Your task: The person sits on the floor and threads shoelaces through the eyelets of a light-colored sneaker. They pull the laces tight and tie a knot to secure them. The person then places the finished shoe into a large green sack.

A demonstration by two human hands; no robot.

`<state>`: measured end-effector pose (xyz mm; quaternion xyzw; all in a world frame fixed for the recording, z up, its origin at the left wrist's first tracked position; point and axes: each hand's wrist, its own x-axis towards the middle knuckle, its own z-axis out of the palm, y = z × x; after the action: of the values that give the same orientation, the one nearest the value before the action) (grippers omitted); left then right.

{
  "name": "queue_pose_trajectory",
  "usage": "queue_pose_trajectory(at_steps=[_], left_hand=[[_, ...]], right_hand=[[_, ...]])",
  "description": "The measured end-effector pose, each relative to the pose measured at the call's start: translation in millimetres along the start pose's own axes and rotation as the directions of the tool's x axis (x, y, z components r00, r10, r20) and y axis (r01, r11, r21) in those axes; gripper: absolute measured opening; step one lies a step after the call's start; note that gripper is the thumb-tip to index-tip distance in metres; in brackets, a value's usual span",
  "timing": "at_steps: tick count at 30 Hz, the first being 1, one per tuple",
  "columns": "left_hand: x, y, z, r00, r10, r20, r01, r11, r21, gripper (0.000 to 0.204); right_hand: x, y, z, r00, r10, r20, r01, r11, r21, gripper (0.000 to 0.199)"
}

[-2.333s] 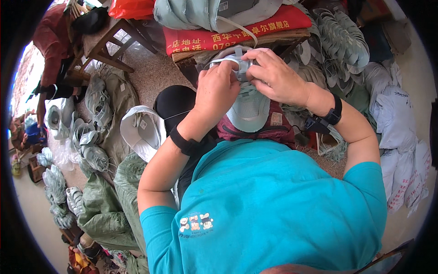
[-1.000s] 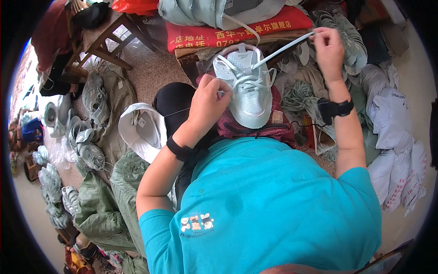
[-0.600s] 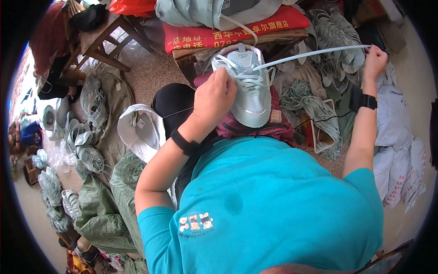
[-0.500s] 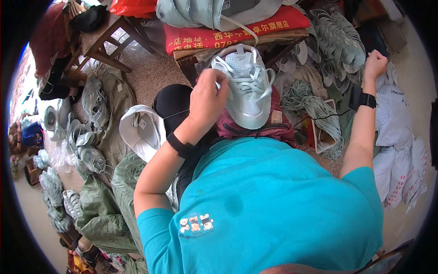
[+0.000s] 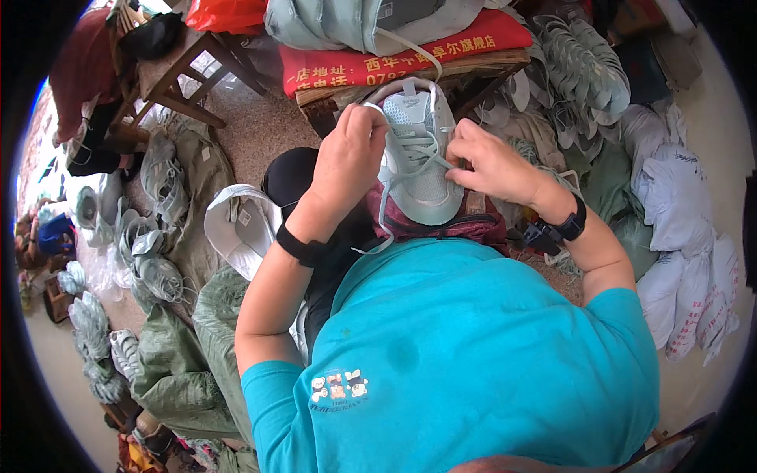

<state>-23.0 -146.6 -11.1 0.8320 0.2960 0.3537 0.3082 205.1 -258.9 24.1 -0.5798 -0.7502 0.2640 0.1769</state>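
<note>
A pale grey-green sneaker [image 5: 426, 195] lies in front of me on a dark red cloth bag [image 5: 477, 225], toe toward me, its laces partly threaded. My left hand [image 5: 352, 154] is closed at the left eyelet edge, fingertips pinching the upper near the tongue [image 5: 410, 109]; whatever else is in those fingers is hidden. At the right side of the shoe, my right hand [image 5: 493, 164] pinches the pale shoelace [image 5: 430, 154] close to the eyelets. One loose lace end [image 5: 383, 214] hangs down past the left side of the toe.
Beyond the shoe, a wooden stool [image 5: 315, 98] bears a red cloth [image 5: 331, 65] and more pale shoe pieces. Bundled uppers [image 5: 587, 75] and white sacks [image 5: 682, 197] lie at right. A white shoe upper [image 5: 236, 217], green sacks [image 5: 169, 359] and more shoes [image 5: 154, 260] are at left.
My right hand has come in from far out on the right to the shoe's eyelets. The left hand moved slightly up and left. A lace end now hangs beside the toe.
</note>
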Motion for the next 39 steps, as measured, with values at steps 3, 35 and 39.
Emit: queue_pose_trajectory(at_steps=[3, 35, 39], left_hand=[[-10.6, -7.3, -6.0, 0.998, 0.031, 0.055, -0.034, 0.998, 0.049, 0.016], [-45.3, -39.2, -130.6, 0.824, -0.352, 0.444, 0.294, -0.405, -0.866, 0.028], [-56.4, -69.2, -145.2, 0.804, -0.539, 0.25, 0.136, -0.242, -0.961, 0.022]], right_hand=[[-1.8, 1.6, -6.9, 0.992, 0.068, 0.105, -0.092, 0.965, 0.244, 0.021], [33.3, 26.9, -48.0, 0.91, 0.394, -0.128, 0.032, 0.243, 0.97, 0.036], [19.8, 36.2, -63.3, 0.873, 0.481, -0.078, 0.143, -0.101, 0.984, 0.033]])
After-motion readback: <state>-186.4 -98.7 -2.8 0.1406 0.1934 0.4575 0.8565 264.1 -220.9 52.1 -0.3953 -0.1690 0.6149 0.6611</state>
